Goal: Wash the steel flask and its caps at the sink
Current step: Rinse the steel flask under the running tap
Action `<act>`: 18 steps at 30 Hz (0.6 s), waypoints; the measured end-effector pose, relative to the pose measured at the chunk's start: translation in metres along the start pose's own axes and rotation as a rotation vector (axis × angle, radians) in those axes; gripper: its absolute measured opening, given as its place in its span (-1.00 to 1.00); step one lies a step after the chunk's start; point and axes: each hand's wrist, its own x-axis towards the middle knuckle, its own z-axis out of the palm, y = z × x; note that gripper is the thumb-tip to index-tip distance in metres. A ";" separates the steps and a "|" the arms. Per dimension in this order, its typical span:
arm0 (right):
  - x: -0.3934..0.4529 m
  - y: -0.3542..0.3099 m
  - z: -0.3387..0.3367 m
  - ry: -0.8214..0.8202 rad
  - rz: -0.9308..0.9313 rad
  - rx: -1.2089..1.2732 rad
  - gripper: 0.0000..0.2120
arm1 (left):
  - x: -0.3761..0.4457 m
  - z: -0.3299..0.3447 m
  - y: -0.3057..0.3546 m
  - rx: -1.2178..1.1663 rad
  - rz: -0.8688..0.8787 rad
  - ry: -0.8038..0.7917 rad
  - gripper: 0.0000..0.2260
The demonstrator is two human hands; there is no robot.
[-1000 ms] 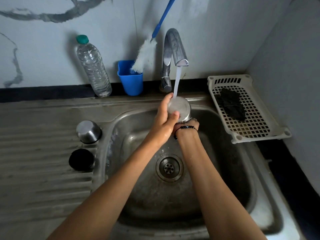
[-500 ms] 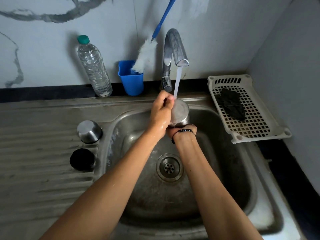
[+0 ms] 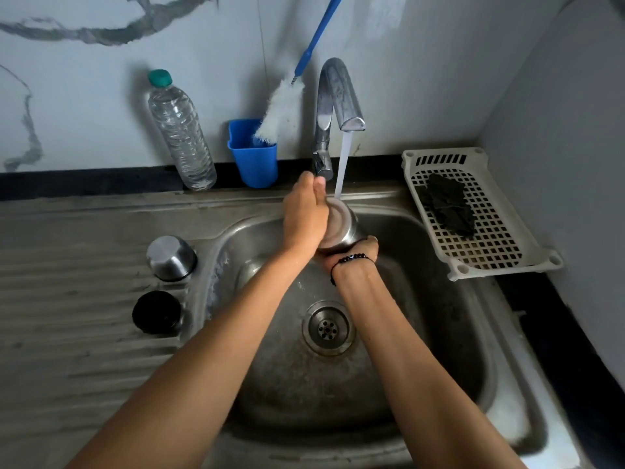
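Steel flask (image 3: pixel 341 228) sits under the running tap (image 3: pixel 340 96), over the back of the sink (image 3: pixel 439 333) basin, tilted so its flat base faces up and toward the camera; long axis runs down and away toward the right hand. Right hand (image 3: pixel 351 253) is below it, mostly hidden behind the flask body and wrist, beaded bracelet (image 3: pixel 351 258) visible; it looks wrapped around the lower end, carrying it. Left hand (image 3: pixel 306 214) lies against the flask's left side and base, fingers fairly straight and pressed flat, rubbing rather than gripping. Water stream (image 3: pixel 341 164) lands on the upper edge of the base, just right of the left fingertips. Key relation: flask is between the hands, left on top and to the side, right underneath, so any turn of the flask goes through the right hand's hold while the left slides over it. Brushed steel, wet, smooth cylinder: slippery, my guess is the lower hold matters. Two caps parked on the ribbed drainboard at the sink's left edge: a domed steel cap (image 3: pixel 170 258) and in front of it a round black cap (image 3: pixel 157 311), near each other, apparently not touching. Neither is under water yet, so judged roughly mid-task. Bottle brush (image 3: pixel 280 116) stands in a blue cup (image 3: pixel 253 154) at the back edge.
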 end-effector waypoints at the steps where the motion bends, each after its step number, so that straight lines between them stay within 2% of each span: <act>1: -0.002 0.000 0.001 0.016 -0.013 -0.023 -0.48 | 0.003 0.000 0.000 -0.039 -0.071 0.046 -0.81; 3: -0.007 -0.001 0.001 0.017 -0.023 -0.066 -0.46 | 0.001 0.004 -0.001 -0.073 -0.071 0.136 -0.78; 6: -0.008 -0.006 0.005 0.152 -0.200 -0.198 -0.63 | -0.017 0.017 -0.007 0.068 0.264 0.179 -0.73; 8: -0.014 -0.009 0.005 0.159 -0.365 -0.333 -0.71 | -0.027 0.023 -0.014 0.221 0.492 0.166 -0.67; 9: -0.016 -0.007 0.006 0.154 -0.367 -0.341 -0.73 | -0.028 0.023 -0.016 0.258 0.540 0.154 -0.64; 11: -0.020 -0.009 0.005 0.134 -0.257 -0.266 -0.71 | -0.021 0.020 -0.013 0.282 0.517 0.118 -0.60; 15: -0.019 -0.008 0.003 0.043 -0.094 -0.152 -0.61 | 0.005 0.014 -0.001 0.273 0.292 -0.057 -0.61; 18: -0.012 -0.010 -0.001 0.055 -0.049 -0.107 -0.50 | 0.021 0.011 0.009 0.296 0.240 -0.066 -0.51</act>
